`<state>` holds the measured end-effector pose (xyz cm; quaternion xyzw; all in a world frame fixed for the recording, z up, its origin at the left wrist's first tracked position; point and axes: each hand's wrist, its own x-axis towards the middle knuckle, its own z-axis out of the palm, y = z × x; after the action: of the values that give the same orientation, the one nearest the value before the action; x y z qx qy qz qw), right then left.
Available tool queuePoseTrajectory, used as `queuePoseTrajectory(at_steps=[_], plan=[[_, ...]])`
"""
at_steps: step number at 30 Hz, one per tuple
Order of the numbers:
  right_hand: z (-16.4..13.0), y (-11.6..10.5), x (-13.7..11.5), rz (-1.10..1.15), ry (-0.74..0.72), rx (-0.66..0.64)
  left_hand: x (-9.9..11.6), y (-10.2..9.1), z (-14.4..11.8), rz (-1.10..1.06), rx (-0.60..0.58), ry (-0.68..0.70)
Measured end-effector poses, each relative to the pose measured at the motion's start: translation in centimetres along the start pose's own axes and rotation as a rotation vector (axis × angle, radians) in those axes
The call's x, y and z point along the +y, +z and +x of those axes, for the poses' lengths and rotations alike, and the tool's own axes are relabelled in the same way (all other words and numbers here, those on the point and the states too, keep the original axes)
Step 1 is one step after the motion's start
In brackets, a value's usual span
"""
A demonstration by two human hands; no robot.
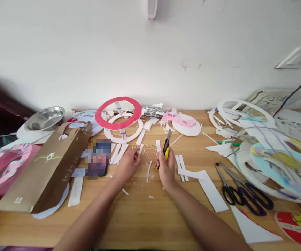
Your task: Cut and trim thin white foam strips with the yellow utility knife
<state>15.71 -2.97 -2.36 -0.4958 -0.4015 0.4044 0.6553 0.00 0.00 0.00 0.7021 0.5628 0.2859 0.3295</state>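
On the wooden worktop (140,216), the right hand (166,169) has its grip closed around a yellow utility knife (166,148), blade tilted up and away. Just beside it, the left hand (128,164) pinches a narrow white paper strip (140,149). Farther back, a red ring (118,113) leans over white card rings (123,130).

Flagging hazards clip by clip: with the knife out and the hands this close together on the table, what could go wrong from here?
1. The right hand holds a yellow utility knife with its blade out, close to the left hand, which pinches a small white strip; a slip could nick those fingers.
2. Loose paper scraps lie under both hands, so the piece may slide.
3. The scissors lie open near the right forearm, which might catch them.
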Motion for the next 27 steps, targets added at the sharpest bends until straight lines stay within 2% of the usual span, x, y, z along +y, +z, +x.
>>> queuePoseTrajectory(at_steps=[4, 6, 8, 11, 15, 21, 27], plan=[[-0.5, -0.1, 0.2, -0.202, -0.146, -0.137, -0.4, -0.6, 0.5, -0.847, -0.007, -0.124], [-0.7, -0.2, 0.1, -0.307, -0.24, -0.238, -0.5, -0.6, 0.3, -1.11, 0.05, -0.182], [-0.8, -0.3, -0.2, -0.391, -0.344, -0.341, -0.5, -0.8, 0.1, -1.251, 0.121, -0.194], [-0.7, -0.6, -0.8, -0.51, -0.496, -0.477, -0.6, -1.2, 0.0, -1.347, 0.17, -0.22], [-0.3, -1.1, -1.3, -0.718, -0.631, -0.574, -0.4, -1.5, -0.2, -1.343, 0.212, -0.266], [0.2, -1.4, -1.0, -0.821, -0.634, -0.63, 0.5, -1.7, -1.0, -1.308, 0.119, -0.249], [0.3, -1.4, -0.9, -0.885, -0.658, -0.652, 1.0, -1.8, -1.4, -1.336, 0.086, -0.345]])
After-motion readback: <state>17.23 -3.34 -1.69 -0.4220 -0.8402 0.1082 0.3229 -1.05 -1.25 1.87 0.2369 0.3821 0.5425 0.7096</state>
